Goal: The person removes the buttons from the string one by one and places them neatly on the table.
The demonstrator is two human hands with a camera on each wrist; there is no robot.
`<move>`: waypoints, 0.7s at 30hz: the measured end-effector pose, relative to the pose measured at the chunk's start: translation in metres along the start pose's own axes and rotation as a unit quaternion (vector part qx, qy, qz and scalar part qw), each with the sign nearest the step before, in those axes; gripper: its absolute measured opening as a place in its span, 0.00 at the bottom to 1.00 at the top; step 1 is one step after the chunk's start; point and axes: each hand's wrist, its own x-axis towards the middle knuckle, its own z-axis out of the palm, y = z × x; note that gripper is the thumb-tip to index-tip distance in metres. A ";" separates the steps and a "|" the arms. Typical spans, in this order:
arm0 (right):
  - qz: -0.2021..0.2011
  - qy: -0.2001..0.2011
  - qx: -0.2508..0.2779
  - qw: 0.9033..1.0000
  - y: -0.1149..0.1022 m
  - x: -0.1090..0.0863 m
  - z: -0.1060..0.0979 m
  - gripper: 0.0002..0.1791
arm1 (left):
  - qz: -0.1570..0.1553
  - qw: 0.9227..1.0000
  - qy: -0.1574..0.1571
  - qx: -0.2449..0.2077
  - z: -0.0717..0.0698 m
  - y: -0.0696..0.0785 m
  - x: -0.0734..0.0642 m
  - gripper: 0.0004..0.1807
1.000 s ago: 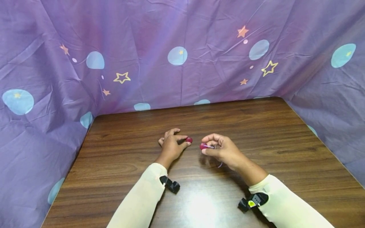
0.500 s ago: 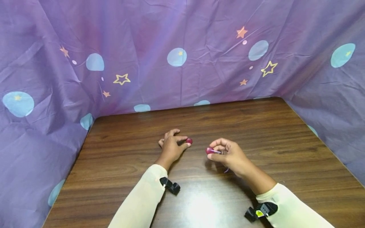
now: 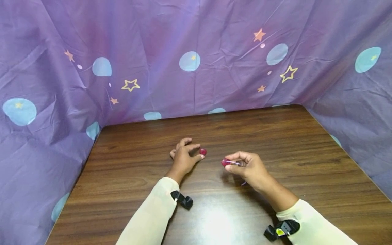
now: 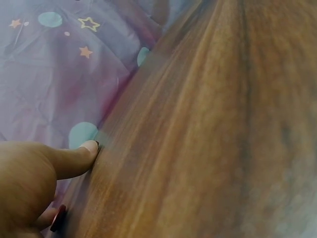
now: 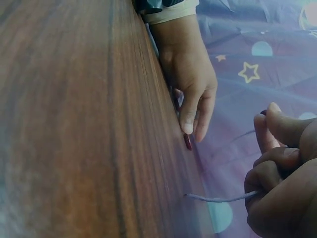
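Observation:
My left hand [image 3: 183, 158] rests on the wooden table [image 3: 137, 170]. Its thumb and index fingertip lie against the edge of a small round red disc [image 3: 203, 151]. A dark red piece [image 4: 58, 218] shows beside a finger in the left wrist view; I cannot tell whether it is the same disc. Just above the tabletop, my right hand [image 3: 252, 170] pinches a second red disc [image 3: 226, 162], like a large bead or button. A pale cord [image 5: 220, 199] runs from it through the curled fingers, its loose end hanging below. Fingers mostly hide this disc in the right wrist view.
A purple curtain [image 3: 159, 61] printed with stars and blue shapes closes off the back and both sides of the table. Bright glare [image 3: 218, 221] lies on the near tabletop. Each sleeve carries a black camera mount.
The right hand has drawn back to the right and toward me with its disc and cord, then slowed. The left hand and its disc have hardly moved.

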 end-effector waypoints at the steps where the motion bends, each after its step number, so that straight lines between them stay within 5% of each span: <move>1: -0.002 0.005 -0.001 1.000 -0.001 0.000 0.000 0.20 | 0.000 1.000 0.000 -0.001 0.000 0.000 0.000 0.25; 14: 0.002 0.033 0.023 0.999 0.005 0.001 0.003 0.21 | 0.049 0.996 0.061 -0.050 -0.002 0.010 -0.009 0.27; 21: 0.007 0.054 0.053 0.997 0.008 0.004 0.005 0.23 | 0.123 0.983 0.098 -0.097 -0.006 0.017 -0.009 0.21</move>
